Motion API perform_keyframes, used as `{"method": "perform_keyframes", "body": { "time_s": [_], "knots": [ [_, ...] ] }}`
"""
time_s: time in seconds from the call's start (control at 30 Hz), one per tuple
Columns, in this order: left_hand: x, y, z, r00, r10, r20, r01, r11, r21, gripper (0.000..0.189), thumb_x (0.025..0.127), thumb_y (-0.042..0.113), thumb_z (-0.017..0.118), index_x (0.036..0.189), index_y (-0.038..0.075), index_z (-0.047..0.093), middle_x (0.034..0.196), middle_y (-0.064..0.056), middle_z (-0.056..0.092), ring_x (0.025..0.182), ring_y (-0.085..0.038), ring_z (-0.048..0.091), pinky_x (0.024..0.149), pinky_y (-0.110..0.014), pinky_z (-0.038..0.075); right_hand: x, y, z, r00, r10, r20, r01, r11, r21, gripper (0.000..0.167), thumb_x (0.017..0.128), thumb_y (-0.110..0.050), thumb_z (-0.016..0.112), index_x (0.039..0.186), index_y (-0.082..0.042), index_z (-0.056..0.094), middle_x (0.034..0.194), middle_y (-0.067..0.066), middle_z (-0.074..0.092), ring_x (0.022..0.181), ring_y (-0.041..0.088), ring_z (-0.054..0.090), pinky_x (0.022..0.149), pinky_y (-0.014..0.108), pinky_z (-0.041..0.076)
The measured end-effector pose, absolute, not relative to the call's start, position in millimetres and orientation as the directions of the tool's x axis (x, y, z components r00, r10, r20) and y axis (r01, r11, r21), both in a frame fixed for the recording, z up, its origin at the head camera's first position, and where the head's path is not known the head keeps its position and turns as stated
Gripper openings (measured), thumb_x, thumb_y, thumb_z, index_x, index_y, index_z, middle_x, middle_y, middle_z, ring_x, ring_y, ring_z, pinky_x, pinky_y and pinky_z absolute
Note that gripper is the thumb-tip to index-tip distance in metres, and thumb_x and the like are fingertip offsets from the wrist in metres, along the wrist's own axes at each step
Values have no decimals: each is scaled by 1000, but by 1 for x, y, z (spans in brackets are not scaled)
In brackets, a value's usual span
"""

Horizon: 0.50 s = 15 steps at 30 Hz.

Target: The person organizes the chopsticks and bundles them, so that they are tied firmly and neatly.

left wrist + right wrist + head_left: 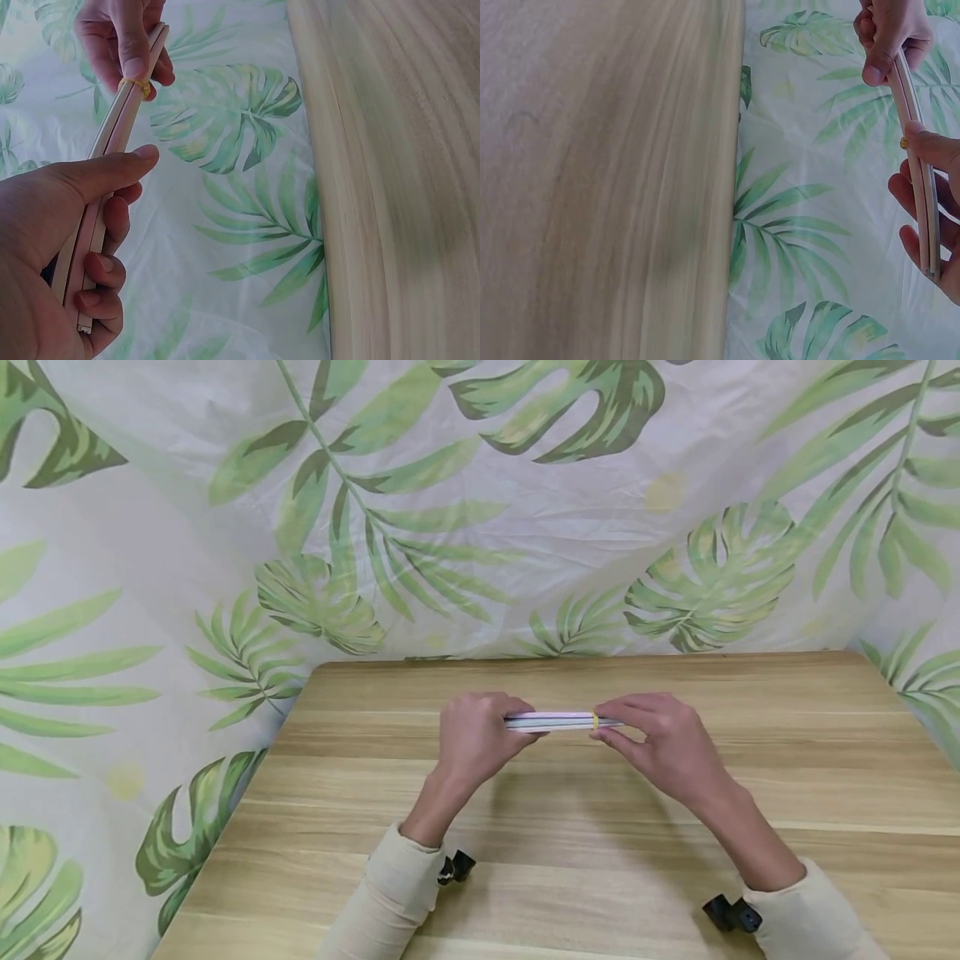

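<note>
A bundle of slim chopsticks (555, 722) in pale pink, white and grey is held level above the table in the head view. My left hand (477, 735) grips its thicker end, with the thumb along one side and the fingers curled round the other. A yellow rubber band (135, 84) circles the bundle toward its narrower end. There my right hand (663, 739) pinches bundle and band between thumb and fingertips. In the right wrist view, the chopsticks (924, 202) run past the right thumb, the remaining right fingers loosely bent behind them.
Below the hands lies a light wood-grain table (360, 827). A white cloth (465, 527) printed with green leaves hangs behind and beside it. Small black devices (731, 913) sit at both wrists, by the beige sleeves (813, 914).
</note>
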<state>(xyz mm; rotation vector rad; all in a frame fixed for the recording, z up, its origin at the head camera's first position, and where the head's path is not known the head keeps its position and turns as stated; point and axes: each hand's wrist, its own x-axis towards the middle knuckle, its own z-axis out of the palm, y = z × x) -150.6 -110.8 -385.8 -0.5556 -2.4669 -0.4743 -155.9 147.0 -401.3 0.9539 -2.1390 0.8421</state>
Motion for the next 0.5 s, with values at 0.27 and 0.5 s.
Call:
{"method": "perform_keyframes", "body": {
  "time_s": [0.27,0.5],
  "knots": [
    [-147,-103,-390,-764,320,560,498,844,197,19,74,36,99,82,25,87,81,8,82,62,-9,73,52,-29,50,-151,135,-406,-516,-431,740,-831,463,-309,32,74,-5,96,104,-8,86,101,8,84,87,26,82,72,41,64],
    [-147,-102,-389,-770,319,553,489,852,190,20,73,38,99,84,25,87,81,8,82,61,-9,72,50,-26,47,-149,143,-402,-573,-451,684,-797,499,-340,35,76,-11,96,109,-6,84,102,8,84,86,22,82,70,37,64]
  ]
}}
